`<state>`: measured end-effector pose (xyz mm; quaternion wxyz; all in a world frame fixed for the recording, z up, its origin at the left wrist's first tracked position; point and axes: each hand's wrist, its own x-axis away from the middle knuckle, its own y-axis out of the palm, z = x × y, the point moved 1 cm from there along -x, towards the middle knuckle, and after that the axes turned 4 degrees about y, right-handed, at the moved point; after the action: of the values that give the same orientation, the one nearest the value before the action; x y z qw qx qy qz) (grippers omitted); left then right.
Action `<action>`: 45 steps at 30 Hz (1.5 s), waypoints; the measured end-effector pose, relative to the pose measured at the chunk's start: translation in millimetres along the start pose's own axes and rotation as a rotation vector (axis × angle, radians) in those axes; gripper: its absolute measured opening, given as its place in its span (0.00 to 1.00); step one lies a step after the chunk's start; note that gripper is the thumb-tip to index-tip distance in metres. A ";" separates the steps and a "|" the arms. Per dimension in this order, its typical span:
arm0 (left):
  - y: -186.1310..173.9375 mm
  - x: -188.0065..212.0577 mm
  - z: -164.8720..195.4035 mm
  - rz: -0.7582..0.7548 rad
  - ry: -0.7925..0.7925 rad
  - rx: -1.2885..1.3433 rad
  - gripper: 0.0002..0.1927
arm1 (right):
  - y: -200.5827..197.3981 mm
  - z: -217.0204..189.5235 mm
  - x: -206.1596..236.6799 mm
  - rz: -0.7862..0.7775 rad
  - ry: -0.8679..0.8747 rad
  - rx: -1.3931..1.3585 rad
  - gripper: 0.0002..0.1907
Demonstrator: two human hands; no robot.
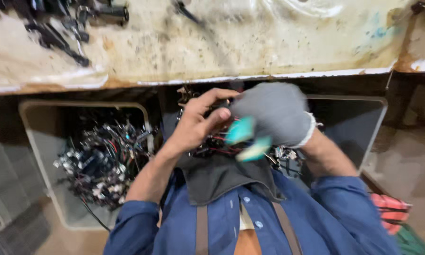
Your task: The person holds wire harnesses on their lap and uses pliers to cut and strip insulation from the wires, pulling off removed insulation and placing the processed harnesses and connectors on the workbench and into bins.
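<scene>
My bare left hand [198, 123] pinches a tangled bundle of black and red wires [211, 145] held just below the workbench edge. My right hand [274, 112], in a grey knit glove, grips a teal-handled tool [246, 140], likely cutters, pointing down over the same bundle. Both hands sit close together above my lap, over a dark cloth [219, 177]. The tool's jaws are blurred and I cannot see where they touch the wires.
A stained, worn workbench [250, 47] fills the top, with black tools [61, 28] at its far left. A grey bin [37, 127] at my left holds several tangled wires and connectors [101, 163]. A dark bin [354, 123] is at my right. A red-orange object [391, 212] lies at lower right.
</scene>
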<state>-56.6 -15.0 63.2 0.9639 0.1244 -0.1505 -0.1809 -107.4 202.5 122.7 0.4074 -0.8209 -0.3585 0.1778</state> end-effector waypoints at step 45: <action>30.5 -7.0 28.8 -0.264 0.057 -1.123 0.39 | 8.5 7.1 2.6 0.645 0.350 -1.564 0.06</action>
<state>-63.0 10.0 97.0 0.8550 -0.3839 0.0114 -0.3485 -106.1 204.8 111.6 -0.2957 -0.9427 -0.0595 -0.1423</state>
